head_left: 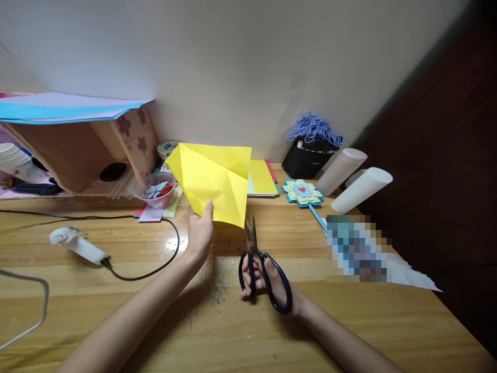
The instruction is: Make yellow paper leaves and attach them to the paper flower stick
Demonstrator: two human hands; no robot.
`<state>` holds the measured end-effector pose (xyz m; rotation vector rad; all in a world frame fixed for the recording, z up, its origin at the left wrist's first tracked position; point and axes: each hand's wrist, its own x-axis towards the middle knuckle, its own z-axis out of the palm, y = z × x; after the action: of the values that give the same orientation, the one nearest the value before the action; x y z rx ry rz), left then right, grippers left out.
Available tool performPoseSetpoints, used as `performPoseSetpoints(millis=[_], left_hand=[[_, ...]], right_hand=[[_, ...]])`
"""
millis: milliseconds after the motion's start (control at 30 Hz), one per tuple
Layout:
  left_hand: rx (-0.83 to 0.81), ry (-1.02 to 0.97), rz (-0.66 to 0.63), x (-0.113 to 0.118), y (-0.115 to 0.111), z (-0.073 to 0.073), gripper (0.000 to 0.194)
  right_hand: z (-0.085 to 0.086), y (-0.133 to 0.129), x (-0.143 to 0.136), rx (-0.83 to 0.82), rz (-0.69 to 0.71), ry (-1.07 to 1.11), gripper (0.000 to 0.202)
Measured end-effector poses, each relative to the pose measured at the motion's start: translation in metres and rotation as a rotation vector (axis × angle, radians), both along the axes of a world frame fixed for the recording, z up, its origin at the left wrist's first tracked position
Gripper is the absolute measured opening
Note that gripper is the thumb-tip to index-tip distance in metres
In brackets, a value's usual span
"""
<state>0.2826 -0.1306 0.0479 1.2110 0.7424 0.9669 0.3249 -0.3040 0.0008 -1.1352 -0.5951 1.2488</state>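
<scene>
Surface: wooden tabletop [217,331], its near edge out of frame below, where both forearms are also cut off.
Open box: the flower-patterned box [135,147] is cut off at the left; a blue and lilac sheet hides its top.
Yellow sheet: creased yellow paper [212,186], held up above the surface, covers part of the paper stack [266,178] behind it.
Printed sheet: the paper [355,248] at the right is blurred into blocks, its picture unreadable.
Scissors: black-handled scissors [253,242], blades slightly parted, tips at the yellow sheet's lower right corner; whether they touch it is hard to tell.
Right grip: the right hand [275,280] is wrapped through the scissor loops, partly hidden by them, just below that corner.
Left grip: the left hand [201,233] is pinched on the yellow sheet's lower left edge, thumb in front, the other fingers hidden; the sheet extends up and rightward from it.
Bowl: clear plastic [155,202], its lower scraps indistinct.
</scene>
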Motion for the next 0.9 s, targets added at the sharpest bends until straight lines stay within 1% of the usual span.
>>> performPoseSetpoints(millis=[100,333,467,900], left_hand=[[0.032,-0.021,-0.008,0.0,-0.002,0.002,0.04],[0.104,-0.02,-0.019,-0.001,-0.008,0.003,0.041],[0.107,-0.061,-0.05,-0.001,-0.008,0.0,0.041],[0.053,-0.07,-0.038,0.0,-0.009,-0.001,0.04]], right_hand=[[-0.001,-0.002,0.0,-0.02,0.018,-0.018,0.066],[0.011,-0.004,-0.002,-0.061,0.027,-0.086,0.069],[0.015,-0.004,-0.001,-0.089,0.018,-0.111,0.071],[0.018,-0.004,0.0,-0.095,0.033,-0.142,0.074]])
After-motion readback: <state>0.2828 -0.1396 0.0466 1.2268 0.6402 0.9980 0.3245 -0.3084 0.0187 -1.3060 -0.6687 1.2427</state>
